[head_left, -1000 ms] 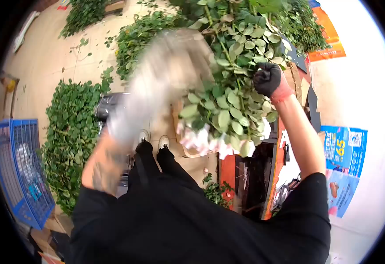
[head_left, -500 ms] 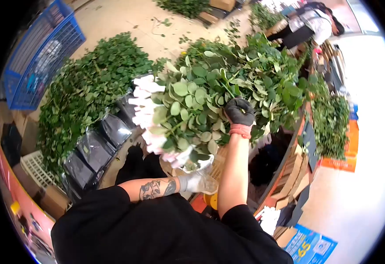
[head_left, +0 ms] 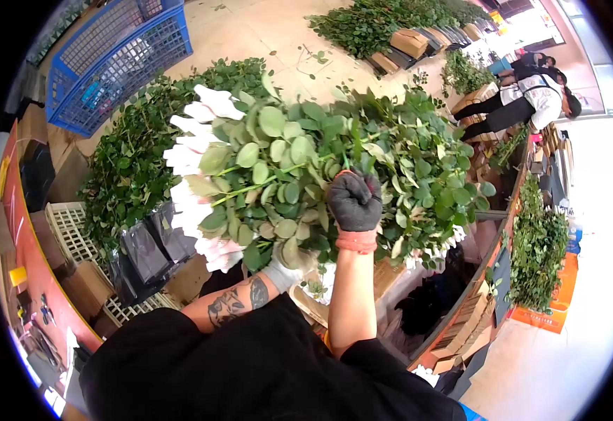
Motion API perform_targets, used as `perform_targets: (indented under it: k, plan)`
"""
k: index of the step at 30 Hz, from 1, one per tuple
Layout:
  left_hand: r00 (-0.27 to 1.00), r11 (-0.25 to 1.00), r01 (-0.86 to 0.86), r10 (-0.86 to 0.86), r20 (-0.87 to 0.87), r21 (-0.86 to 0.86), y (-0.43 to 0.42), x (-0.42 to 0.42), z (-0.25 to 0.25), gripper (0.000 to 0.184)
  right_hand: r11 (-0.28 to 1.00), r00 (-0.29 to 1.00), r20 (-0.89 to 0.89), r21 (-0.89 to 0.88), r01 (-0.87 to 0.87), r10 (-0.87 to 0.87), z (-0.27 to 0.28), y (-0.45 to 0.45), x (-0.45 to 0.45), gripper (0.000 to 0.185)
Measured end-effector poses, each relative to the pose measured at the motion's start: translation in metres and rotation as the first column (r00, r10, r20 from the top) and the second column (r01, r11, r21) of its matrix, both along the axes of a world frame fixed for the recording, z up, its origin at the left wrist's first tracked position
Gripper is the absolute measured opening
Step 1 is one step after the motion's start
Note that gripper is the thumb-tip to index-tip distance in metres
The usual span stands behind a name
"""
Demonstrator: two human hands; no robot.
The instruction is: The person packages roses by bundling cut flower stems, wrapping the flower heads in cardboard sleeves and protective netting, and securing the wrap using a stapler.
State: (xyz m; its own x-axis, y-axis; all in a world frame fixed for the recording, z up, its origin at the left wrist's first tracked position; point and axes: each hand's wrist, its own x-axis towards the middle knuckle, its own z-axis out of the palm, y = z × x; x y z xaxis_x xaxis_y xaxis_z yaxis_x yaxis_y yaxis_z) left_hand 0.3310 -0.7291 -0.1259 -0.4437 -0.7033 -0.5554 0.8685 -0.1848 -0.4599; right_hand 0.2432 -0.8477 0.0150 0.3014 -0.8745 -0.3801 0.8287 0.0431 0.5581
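Observation:
A big bunch of roses (head_left: 271, 172) lies across the front of my body, its pale pink-white heads to the left and leafy stems to the right. My right hand (head_left: 355, 202), in a dark glove with a pink cuff, is closed in a fist around stems near the bunch's middle. Against the lower side of the bunch is my left hand (head_left: 289, 268), in a whitish glove. Leaves hide its fingers, so their grip cannot be made out. More white-headed flowers (head_left: 436, 252) show below the right part of the foliage.
Leafy bundles in dark wrapping (head_left: 145, 252) stand at left, near a blue crate (head_left: 120, 74) and a cream plastic basket (head_left: 75, 231). Other greenery (head_left: 362, 31) lies on the floor ahead. At right are a bench with cardboard (head_left: 461, 337), an orange box (head_left: 541, 319) and a co-worker (head_left: 524, 105).
The bunch and both hands have shifted left in view, and the flower heads are higher. My left hand has moved up against the bunch's underside. The view has turned, showing more floor ahead.

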Motion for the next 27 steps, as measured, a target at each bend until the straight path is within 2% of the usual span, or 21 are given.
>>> perform_targets:
  k: [1,2,3,4,5,6,7,9,12,13,15,18,20,21,25,27]
  plan:
    - [0.997,0.955,-0.075,0.082,0.012,-0.286,-0.003,-0.003,0.000,0.046,1.000,1.000,0.027,-0.005,-0.005,0.005,0.008,0.003,0.000,0.024]
    - [0.994,0.948,-0.103,0.105,-0.009,-0.300,-0.004,0.002,-0.004,0.046,0.999,0.997,0.066,0.018,-0.041,0.040,0.015,0.008,0.005,0.022]
    - [0.992,0.942,-0.123,0.120,-0.030,-0.313,-0.009,0.008,0.000,0.045,0.997,0.999,0.018,-0.070,-0.042,0.044,0.019,0.012,0.014,0.021]
    - [0.965,0.955,-0.022,0.098,0.244,-0.297,-0.013,0.007,-0.004,0.044,0.993,0.999,-0.027,-0.117,-0.021,0.018,0.021,0.015,0.020,0.022]
    - [0.955,0.958,0.013,0.073,0.286,-0.287,-0.015,0.012,-0.009,0.044,0.978,0.999,0.030,-0.205,0.046,-0.040,0.024,0.021,0.032,0.025]
    - [0.948,0.951,0.034,0.067,0.310,-0.309,-0.023,0.022,0.004,0.044,0.981,1.000,-0.016,-0.195,0.011,-0.015,0.036,0.025,0.043,0.028]
    - [0.947,0.941,0.058,0.053,0.315,-0.333,-0.025,0.026,0.016,0.044,0.962,0.998,0.012,-0.269,0.056,-0.055,0.038,0.033,0.045,0.021]
    - [0.935,0.903,0.121,0.036,0.354,-0.413,-0.022,0.036,0.046,0.044,0.929,0.995,-0.042,-0.366,0.065,-0.086,0.067,0.053,0.044,0.013]
    - [0.888,0.837,0.221,0.040,0.459,-0.500,-0.010,0.058,0.079,0.045,0.862,0.995,0.007,-0.498,0.092,-0.102,0.096,0.080,0.041,0.025]
    - [0.861,0.824,0.239,0.065,0.505,-0.514,-0.013,0.076,0.081,0.045,0.878,0.995,-0.011,-0.472,0.078,-0.095,0.095,0.080,0.056,0.031]
    - [0.814,0.771,0.301,0.099,0.573,-0.561,-0.017,0.093,0.096,0.045,0.819,0.990,-0.040,-0.567,0.090,-0.136,0.111,0.089,0.055,0.033]
    - [0.748,0.664,0.412,0.145,0.647,-0.625,-0.025,0.101,0.124,0.046,0.606,0.962,-0.111,-0.793,0.065,-0.249,0.141,0.103,0.045,0.038]
    - [0.729,0.580,0.473,0.165,0.664,-0.663,-0.026,0.095,0.143,0.046,0.553,0.957,-0.061,-0.826,0.111,-0.282,0.180,0.132,0.043,0.036]
    - [0.718,0.535,0.504,0.178,0.673,-0.678,-0.031,0.090,0.155,0.046,0.599,0.909,-0.146,-0.790,0.130,-0.390,0.205,0.152,0.043,0.031]
    - [0.739,0.287,0.610,0.132,0.661,-0.739,-0.012,0.019,0.197,0.047,0.519,0.824,-0.209,-0.847,0.116,-0.526,0.251,0.190,0.028,0.026]
    - [0.765,0.163,0.622,0.084,0.639,-0.766,0.014,-0.019,0.217,0.047,0.440,0.681,-0.252,-0.891,0.114,-0.687,0.275,0.229,0.024,0.027]
